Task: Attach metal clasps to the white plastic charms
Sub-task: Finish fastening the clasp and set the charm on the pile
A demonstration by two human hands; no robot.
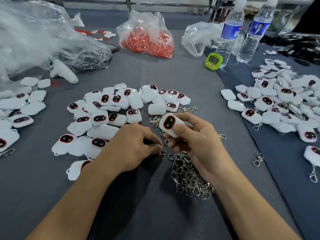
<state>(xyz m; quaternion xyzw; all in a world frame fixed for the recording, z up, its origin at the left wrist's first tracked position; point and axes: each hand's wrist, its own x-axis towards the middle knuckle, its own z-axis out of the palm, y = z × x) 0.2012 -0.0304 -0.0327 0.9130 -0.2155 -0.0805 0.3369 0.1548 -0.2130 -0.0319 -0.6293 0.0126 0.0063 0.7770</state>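
From the head camera, looking down over the person's forearms at a grey cloth-covered table [155, 213]: the right hand [194, 141] is curled round a white charm [170, 124], thumb across its lower edge and fingers behind it, holding it tilted just above the cloth with its dark, red-rimmed oval face turned up. Just beside it, the left hand [136, 146] is bent knuckles-up, its fingertips pinching a metal clasp [163, 152] down at the table surface, close under the charm but not touching it as far as I can see. Under and beside the right wrist lies a tangled pile of clasps [188, 177], with a few loose ones further up near the charm. A broad heap of charms [112, 110] curves round beyond the hands, some face up, some face down. A second heap [284, 104] spreads over the right side, several of those with clasps hanging from them, and a smaller group [19, 108] sits at the left edge. Farther back stand a green timer [213, 61] and two water bottles [228, 33], touching or nearly so, with a crumpled clear bag [199, 37] beside them. A plastic bag of red pieces [147, 38] sits in the middle, and a large clear plastic sheet [34, 32] billows over the left corner, a white handle-shaped object [64, 71] lying at its edge.
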